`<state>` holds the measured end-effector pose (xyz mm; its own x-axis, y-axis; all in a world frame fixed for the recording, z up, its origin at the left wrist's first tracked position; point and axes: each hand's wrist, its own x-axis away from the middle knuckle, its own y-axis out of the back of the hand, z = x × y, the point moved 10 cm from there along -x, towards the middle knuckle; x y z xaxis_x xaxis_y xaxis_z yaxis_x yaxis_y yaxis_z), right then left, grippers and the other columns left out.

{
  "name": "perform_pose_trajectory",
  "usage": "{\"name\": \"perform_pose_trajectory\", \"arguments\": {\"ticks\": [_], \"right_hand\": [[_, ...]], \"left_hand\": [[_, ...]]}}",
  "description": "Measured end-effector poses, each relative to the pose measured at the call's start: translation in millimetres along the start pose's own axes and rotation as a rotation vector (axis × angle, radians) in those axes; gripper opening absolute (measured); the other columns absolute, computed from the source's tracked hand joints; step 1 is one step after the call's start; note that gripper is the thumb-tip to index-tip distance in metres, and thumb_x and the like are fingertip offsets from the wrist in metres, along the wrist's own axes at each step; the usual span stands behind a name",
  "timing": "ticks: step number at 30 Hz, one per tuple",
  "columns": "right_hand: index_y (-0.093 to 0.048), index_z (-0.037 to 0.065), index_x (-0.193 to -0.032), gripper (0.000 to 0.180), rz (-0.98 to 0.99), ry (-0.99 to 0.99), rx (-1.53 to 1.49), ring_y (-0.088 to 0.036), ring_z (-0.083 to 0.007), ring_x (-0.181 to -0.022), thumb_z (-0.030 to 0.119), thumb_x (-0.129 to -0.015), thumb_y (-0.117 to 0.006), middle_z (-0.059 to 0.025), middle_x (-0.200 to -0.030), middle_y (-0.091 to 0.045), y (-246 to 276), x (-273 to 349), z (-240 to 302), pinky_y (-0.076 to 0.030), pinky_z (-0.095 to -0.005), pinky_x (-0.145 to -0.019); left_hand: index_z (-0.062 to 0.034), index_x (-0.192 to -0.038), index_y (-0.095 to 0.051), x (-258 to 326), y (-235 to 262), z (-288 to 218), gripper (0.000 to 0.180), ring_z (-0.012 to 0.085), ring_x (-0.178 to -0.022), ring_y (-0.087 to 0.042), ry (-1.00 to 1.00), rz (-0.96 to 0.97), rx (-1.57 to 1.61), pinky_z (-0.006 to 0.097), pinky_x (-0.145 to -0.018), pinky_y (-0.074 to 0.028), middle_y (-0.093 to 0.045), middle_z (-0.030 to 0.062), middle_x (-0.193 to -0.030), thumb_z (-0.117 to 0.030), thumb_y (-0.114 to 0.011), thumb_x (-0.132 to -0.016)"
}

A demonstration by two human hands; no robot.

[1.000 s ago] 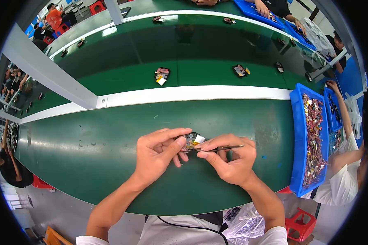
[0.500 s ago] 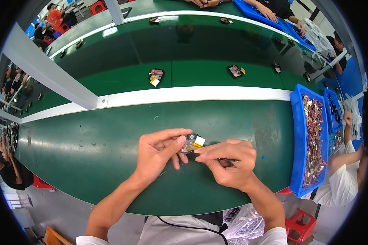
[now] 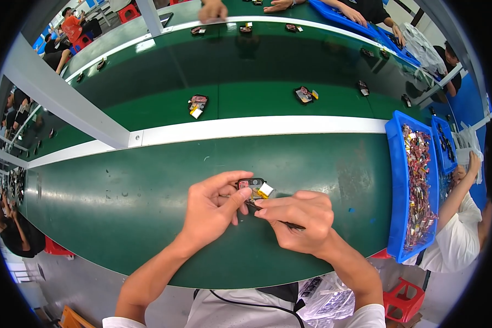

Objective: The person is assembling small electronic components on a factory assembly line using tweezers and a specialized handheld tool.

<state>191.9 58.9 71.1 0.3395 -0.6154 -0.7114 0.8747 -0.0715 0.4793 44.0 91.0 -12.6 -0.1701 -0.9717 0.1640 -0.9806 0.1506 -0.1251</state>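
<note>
The left hand (image 3: pixel 213 210) pinched a small dark part (image 3: pixel 251 185) between thumb and fingers, lifting it just off the tabletop (image 3: pixel 120 218) and tipping it toward the right, so its open side faced the other hand. A little yellow-and-silver piece (image 3: pixel 265 190) stuck out of the part's right edge, probably a cell or tab being fitted. The right hand (image 3: pixel 300 221) was closed around a thin dark tool (image 3: pixel 290 224), held like a pen; its tip met the part at the spot where both thumbs nearly touched. Holding the two hands that close together would steady the fine work at the tip. Whether the tool was tweezers or a probe could not be told.

Both forearms came in from the lower edge and rested near the tabletop's near rim, which likely braced the wrists.

To the right, well apart from the hands, stood a blue bin (image 3: pixel 399 180) full of small mixed pieces, within reach of the right arm, and a second blue bin (image 3: pixel 440 142) lay beyond it. A co-worker's arm (image 3: pixel 464 186) in a white sleeve reached up beside those bins.

Behind a white rail (image 3: pixel 257 128) ran a further green belt (image 3: pixel 246 101), where similar dark parts lay spaced out: one (image 3: pixel 197 105) to the left, another (image 3: pixel 304 94) to the right, smaller ones further right. At the far side, other people's hands (image 3: pixel 213 11) worked at the edge. A clear plastic bag (image 3: pixel 328 298) lay in the person's lap below the tabletop.
</note>
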Motion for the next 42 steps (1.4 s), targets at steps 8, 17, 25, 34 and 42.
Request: {"name": "perform_pose_trajectory", "arguments": {"ticks": [8, 17, 25, 34, 42], "right_hand": [[-0.072, 0.011, -0.080, 0.029, -0.018, 0.053, 0.040, -0.043, -0.0134, -0.044, -0.003, -0.055, -0.077, -0.0001, -0.085, -0.075, -2, 13, -1, -0.034, -0.0260, -0.042], [-0.073, 0.010, -0.081, 0.021, -0.090, -0.047, -0.048, -0.048, -0.0141, -0.044, -0.003, -0.066, -0.080, -0.0014, -0.087, -0.076, 5, -8, -5, -0.035, -0.0253, -0.043], [-0.072, 0.005, -0.089, 0.021, -0.291, -0.193, -0.038, -0.042, -0.0066, -0.039, -0.002, -0.073, -0.083, -0.0058, -0.093, -0.078, 28, 1, -32, -0.036, -0.0225, -0.042], [-0.072, 0.008, -0.084, 0.014, -0.279, -0.182, 0.008, -0.054, -0.0145, -0.043, 0.005, -0.075, -0.082, -0.0016, -0.081, -0.075, 24, -4, -33, -0.045, -0.0275, -0.048], [-0.075, 0.007, -0.088, 0.017, -0.255, -0.099, 0.025, -0.063, -0.0177, -0.050, 0.006, -0.074, -0.084, -0.0055, -0.081, -0.076, 17, 3, -25, -0.049, -0.0288, -0.050]], "left_hand": [[0.0058, -0.114, -0.066, 3, -5, -9, 0.022, 0.0081, -0.061, -0.064, -0.136, -0.060, -0.343, 0.020, -0.047, -0.049, -0.067, 0.0060, -0.074, 0.002, -0.066, -0.093], [0.0098, -0.110, -0.064, -16, 15, -14, 0.017, 0.0117, -0.059, -0.065, -0.090, -0.116, -0.206, 0.025, -0.050, -0.054, -0.069, 0.0112, -0.081, 0.006, -0.061, -0.093], [0.0088, -0.102, -0.066, -142, 29, -57, 0.017, 0.0136, -0.056, -0.066, -0.208, -0.219, -0.429, 0.027, -0.047, -0.052, -0.068, 0.0111, -0.080, -0.004, -0.066, -0.091], [-0.0004, -0.093, -0.073, -163, 119, -123, 0.024, 0.0331, -0.084, -0.069, -0.472, -0.266, -1.286, 0.044, -0.074, -0.054, -0.071, 0.0147, -0.089, -0.021, -0.077, -0.082], [-0.0004, -0.090, -0.077, -162, 152, -100, 0.020, 0.0152, -0.061, -0.065, -0.231, 0.001, -1.147, 0.031, -0.058, -0.051, -0.074, 0.0094, -0.079, -0.004, -0.081, -0.071]]}}
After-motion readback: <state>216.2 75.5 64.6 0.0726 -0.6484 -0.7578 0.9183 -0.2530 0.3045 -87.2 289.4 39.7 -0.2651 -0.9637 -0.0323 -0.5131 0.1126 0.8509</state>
